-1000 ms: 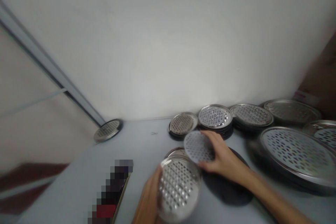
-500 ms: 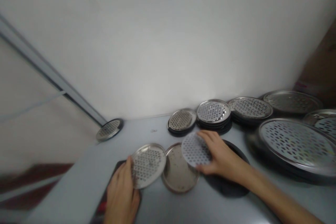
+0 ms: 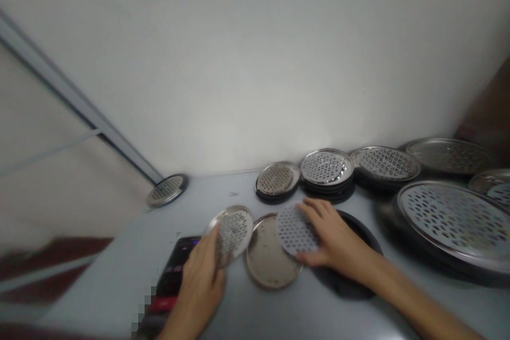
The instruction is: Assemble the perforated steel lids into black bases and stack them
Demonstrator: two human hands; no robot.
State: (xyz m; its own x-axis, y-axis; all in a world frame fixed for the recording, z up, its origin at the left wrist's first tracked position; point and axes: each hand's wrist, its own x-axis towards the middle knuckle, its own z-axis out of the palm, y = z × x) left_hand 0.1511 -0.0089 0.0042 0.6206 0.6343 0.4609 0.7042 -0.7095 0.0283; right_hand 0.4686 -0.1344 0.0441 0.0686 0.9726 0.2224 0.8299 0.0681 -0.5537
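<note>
**Holding a steel strainer (image 3: 233, 234) up while pressing a pale disc (image 3: 295, 229) flat**

Head view: the left hand (image 3: 200, 288) is gripping the strainer by its lower edge, its fingers closed on the rim and tilting the perforated face up. The strainer is hanging just left of a dull steel plate (image 3: 268, 261), and the hand is overlapping a phone (image 3: 174, 271), which is partly pixelated.

The right hand (image 3: 337, 239) is lying palm down on the pale disc, its fingers spread wide and not clasped around the edge. The perforated disc is sitting across the right side of the plate, and a round black base (image 3: 346, 288) is showing beneath the hand and wrist.

Further along the table (image 3: 99, 281), perforated steel strainers are lying against the wall (image 3: 239, 64). A small stack (image 3: 277, 179) and a taller stack (image 3: 326, 167) are sitting side by side, with wider stacks (image 3: 384, 163) running off to the right. A large strainer (image 3: 456, 221) is filling the right side, while a lone strainer (image 3: 166, 190) is sitting well apart in the left corner.
</note>
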